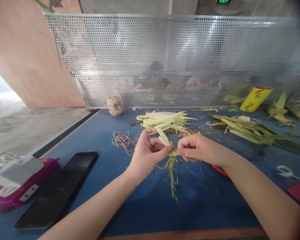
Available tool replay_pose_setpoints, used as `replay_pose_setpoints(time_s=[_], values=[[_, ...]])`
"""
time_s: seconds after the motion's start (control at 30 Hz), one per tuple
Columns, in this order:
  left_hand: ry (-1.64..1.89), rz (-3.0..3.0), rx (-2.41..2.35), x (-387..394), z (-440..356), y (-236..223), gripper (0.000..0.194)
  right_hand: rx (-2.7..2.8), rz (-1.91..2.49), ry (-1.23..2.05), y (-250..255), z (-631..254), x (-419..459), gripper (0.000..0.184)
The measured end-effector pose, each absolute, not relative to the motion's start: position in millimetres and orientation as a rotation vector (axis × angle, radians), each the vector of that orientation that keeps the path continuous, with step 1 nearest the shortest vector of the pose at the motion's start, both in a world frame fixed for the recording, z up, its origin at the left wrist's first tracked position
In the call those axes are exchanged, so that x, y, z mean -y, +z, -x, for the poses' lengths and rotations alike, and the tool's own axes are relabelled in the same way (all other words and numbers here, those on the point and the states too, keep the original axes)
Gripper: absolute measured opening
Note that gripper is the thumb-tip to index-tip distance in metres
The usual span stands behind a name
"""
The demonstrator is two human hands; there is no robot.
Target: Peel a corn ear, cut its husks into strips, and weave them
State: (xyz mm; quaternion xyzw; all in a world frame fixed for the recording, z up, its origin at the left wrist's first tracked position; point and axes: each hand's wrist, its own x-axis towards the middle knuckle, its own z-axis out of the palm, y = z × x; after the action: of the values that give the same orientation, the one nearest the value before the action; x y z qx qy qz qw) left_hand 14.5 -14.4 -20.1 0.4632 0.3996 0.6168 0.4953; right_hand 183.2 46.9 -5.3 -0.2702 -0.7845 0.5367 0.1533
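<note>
Over the middle of the blue table [145,206], my left hand [150,150] pinches a small corn husk piece [165,138] between thumb and fingers. Its pale blade points up; a thin green braided-looking tail [172,173] with frayed ends hangs below. My right hand [198,148] is closed at the husk piece's middle, its fingertips pressed together. What they pinch is too small to make out. Fine pale thread [210,181] trails on the table beneath that hand. Behind both hands lies a pile of pale husk strips [162,120].
A tangle of brown twine [123,140] and a whitish roll [115,106] are left of centre. Nearer stand a black phone [58,190] and magenta device [27,190]. Green husks [250,128] and a yellow roll [256,99] lie right. Behind the perforated metal screen [140,43], people sit.
</note>
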Motion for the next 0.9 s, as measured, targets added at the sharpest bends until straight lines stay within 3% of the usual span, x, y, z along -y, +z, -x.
replay_pose_setpoints(time_s=[0.3,0.47,0.67,0.8,0.9], values=[[1.529,-1.126,-1.040,15,-17,-22,0.045,2.460,0.944,0.715,-6,-175,-17,0.038],[1.535,-1.150,-1.033,16,-19,-22,0.045,2.503,0.876,0.476,-11,-168,-7,0.036],[1.468,-1.224,-0.971,16,-17,-20,0.041,2.327,0.887,0.791,2,-181,-26,0.039],[1.529,-1.254,-0.987,14,-13,-18,0.042,2.162,0.849,1.125,0,-185,-48,0.022],[1.528,-1.252,-0.960,11,-9,-18,0.042,2.126,0.763,1.399,-10,-177,-53,0.023]])
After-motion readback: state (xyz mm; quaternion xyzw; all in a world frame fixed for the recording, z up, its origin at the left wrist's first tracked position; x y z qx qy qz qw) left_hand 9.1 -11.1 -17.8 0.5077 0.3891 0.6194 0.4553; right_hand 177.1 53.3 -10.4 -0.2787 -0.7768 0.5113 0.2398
